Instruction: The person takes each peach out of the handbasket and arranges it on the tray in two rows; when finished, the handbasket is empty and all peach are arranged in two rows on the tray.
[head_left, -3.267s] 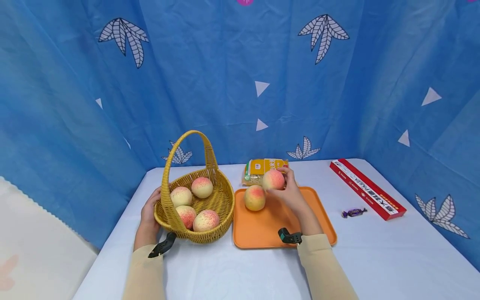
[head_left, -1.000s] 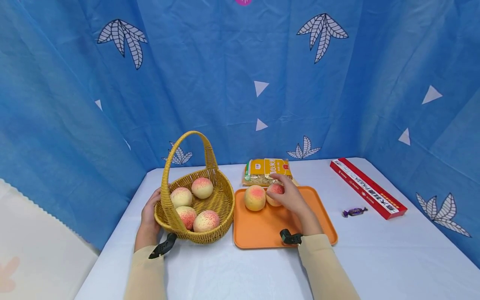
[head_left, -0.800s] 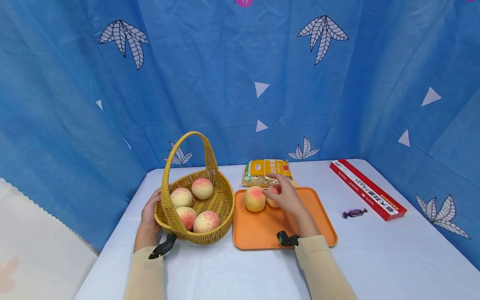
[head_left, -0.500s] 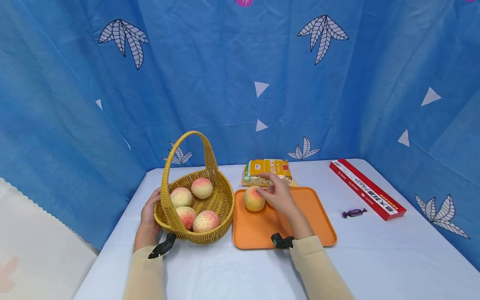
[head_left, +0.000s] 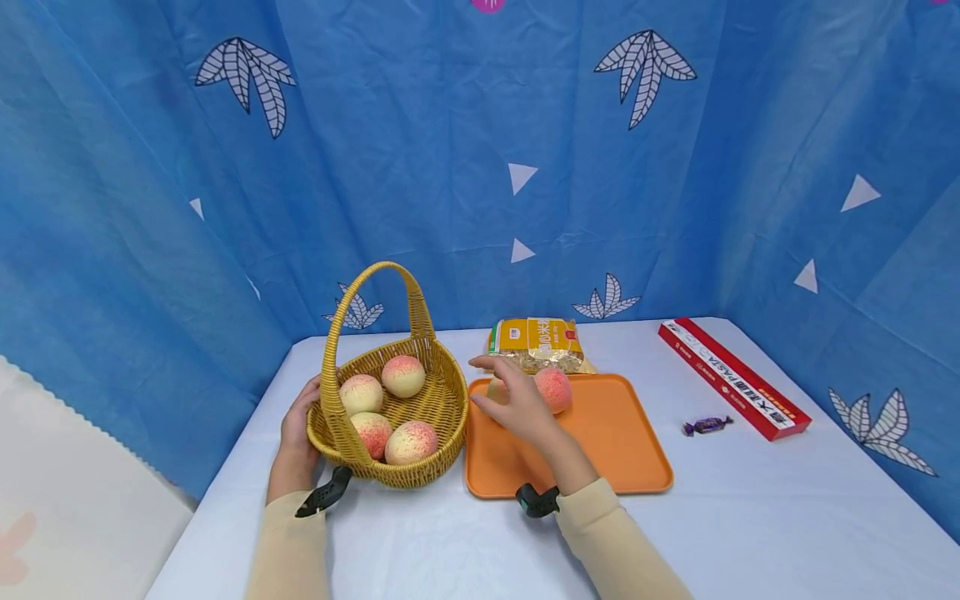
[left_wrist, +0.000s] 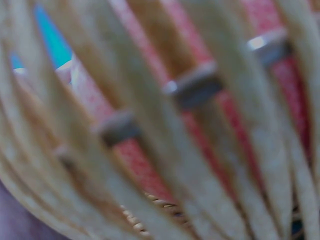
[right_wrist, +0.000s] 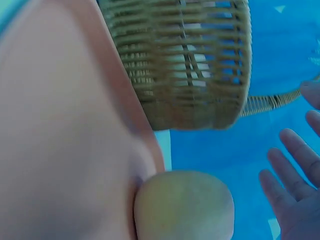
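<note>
My left hand (head_left: 298, 425) holds the left side of the wicker basket (head_left: 450, 417); its fingertips are partly hidden. In the left wrist view, the basket's weave (left_wrist: 165, 135) fills the frame, blurred, with pink showing through the gaps. Inside the basket lie several peaches (head_left: 403, 377). Above the left part of the orange tray (head_left: 615, 442), my right hand (head_left: 517, 404) has its fingers spread toward the basket and holds nothing. One peach (head_left: 553, 390) sits on the tray just beyond that hand. Another peach (head_left: 497, 389) is mostly hidden behind it.
Behind the tray lies a yellow food packet (head_left: 536, 343). To the right are a purple wrapped candy (head_left: 707, 426) and a long red pasta box (head_left: 735, 379). The basket's tall handle (head_left: 382, 267) arches upward. A blue curtain (head_left: 450, 167) stands behind the white table (head_left: 420, 542).
My right hand lowered a peach onto the tray beside the other one, let it go, and moved left over the tray toward the basket. The left hand and basket stayed in place.
</note>
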